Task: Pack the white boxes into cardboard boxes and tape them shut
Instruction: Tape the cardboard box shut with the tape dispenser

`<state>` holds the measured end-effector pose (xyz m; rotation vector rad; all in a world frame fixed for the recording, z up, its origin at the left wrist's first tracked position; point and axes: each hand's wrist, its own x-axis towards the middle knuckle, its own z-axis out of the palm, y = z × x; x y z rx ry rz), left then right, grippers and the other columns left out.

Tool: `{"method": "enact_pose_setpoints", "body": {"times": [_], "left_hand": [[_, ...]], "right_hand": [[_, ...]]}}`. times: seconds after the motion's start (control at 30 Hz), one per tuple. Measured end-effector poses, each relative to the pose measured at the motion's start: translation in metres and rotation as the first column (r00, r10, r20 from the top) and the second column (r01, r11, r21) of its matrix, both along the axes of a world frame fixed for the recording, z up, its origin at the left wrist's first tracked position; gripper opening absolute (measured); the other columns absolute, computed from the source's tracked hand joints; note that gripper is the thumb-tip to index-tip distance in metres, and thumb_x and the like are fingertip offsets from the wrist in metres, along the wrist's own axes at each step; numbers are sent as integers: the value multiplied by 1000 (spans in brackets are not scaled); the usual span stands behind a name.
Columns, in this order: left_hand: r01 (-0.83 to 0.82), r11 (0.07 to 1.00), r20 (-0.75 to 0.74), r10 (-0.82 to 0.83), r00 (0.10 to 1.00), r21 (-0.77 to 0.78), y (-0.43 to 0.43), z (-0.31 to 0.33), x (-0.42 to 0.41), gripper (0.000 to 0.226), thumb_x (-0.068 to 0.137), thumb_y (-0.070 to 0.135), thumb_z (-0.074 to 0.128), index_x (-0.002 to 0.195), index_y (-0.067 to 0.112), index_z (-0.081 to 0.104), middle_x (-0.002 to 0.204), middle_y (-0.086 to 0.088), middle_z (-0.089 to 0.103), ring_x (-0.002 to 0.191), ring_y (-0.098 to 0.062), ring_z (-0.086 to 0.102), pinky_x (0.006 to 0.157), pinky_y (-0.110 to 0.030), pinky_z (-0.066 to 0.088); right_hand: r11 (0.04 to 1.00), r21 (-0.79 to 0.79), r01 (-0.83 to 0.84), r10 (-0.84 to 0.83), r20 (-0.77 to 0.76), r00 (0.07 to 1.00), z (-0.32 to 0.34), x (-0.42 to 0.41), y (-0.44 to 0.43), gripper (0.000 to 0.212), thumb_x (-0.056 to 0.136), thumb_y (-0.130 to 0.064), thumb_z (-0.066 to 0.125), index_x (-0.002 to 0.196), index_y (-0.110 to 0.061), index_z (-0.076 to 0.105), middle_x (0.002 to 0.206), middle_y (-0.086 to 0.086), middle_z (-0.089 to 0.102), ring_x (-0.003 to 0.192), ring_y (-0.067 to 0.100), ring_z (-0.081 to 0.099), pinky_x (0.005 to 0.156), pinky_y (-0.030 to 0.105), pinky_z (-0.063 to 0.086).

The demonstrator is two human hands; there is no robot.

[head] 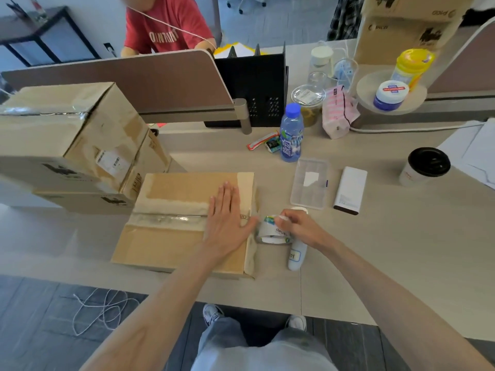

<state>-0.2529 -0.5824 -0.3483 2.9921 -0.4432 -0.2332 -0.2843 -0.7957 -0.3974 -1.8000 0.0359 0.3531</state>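
Cardboard box (171, 236) lies near the front edge of the tabletop (375, 250). Our left grip (227, 218) presses flat on the seam (166, 218); our right grip (300, 226) clasps the tape roll (270, 231) beside it. Next we likely cut the roll free.

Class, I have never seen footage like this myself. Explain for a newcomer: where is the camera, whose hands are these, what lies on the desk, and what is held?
There is one picture, from a camera worn on a person's head, looking down at their own bare hands; no machine is involved. The left hand lies flat on a closed cardboard box taped along its seam. The right hand has its grip round a tape roll. The table also bears a water bottle, a coffee cup and stacked boxes.
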Motion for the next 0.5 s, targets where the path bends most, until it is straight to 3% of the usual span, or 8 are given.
{"method": "enact_pose_setpoints", "body": {"times": [0.07,0.23,0.37,0.5], "left_hand": [[-6,1000,-13,6,1000,16,-1,1,1,102,76,73,13,154,11,-9,160,-10,-20,147,-20,-21,117,-37,-14],[-34,999,-67,35,997,18,-3,5,3,99,87,67,36,154,12,-12,158,-13,-25,146,-23,-25,117,-36,-14],[-33,999,-71,35,997,17,-2,5,4,108,70,77,14,153,13,-14,158,-12,-24,146,-22,-23,117,-35,-14],[-40,999,-92,41,995,20,-3,7,5,104,76,73,21,153,13,-14,159,-12,-24,146,-22,-23,117,-36,-14]], "right_hand": [[1000,-24,-20,19,-29,999,-9,-1,0,41,84,-58,56,67,-21,49,65,-7,42,64,10,40,63,30,30],[991,-72,-115,108,-90,990,-7,5,4,33,100,-33,51,70,-21,47,67,-6,45,66,10,43,64,28,33],[970,-184,-160,144,-101,984,-8,8,4,32,100,-38,47,71,-25,49,72,-4,52,74,16,50,70,32,37],[906,-383,-181,157,-92,983,-14,6,5,34,100,-43,42,70,-26,45,72,-2,55,82,24,57,76,35,43]]}}
